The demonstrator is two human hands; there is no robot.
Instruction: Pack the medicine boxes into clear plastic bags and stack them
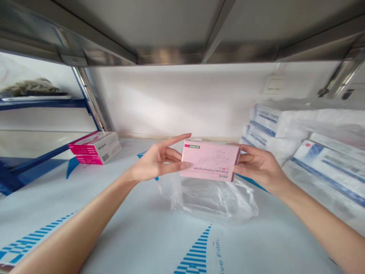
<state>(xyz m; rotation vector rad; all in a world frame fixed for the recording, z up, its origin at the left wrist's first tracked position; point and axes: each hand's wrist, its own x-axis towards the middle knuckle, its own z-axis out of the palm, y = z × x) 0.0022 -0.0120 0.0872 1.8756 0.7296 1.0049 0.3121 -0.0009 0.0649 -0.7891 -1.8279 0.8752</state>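
Observation:
A pink medicine box (pixel 211 161), its printing upside down to me, is held up between both hands. My left hand (pixel 159 160) pinches its left end, thumb on the front and index finger stretched out above the top edge. At the right end, my right hand (pixel 256 165) grips it between thumb and fingers. Beneath the box, a crumpled clear plastic bag (pixel 216 205) lies on the film-covered shelf (pixel 137 236); whether anything is inside it I cannot tell.
Stacked pink-and-white boxes (pixel 95 147) stand at the back left. Blue-and-white boxes (pixel 327 167) in clear plastic fill the right side. A metal shelf (pixel 171 30) hangs low overhead, with a metal post (pixel 88 97) at left. Behind is a white wall (pixel 176 99).

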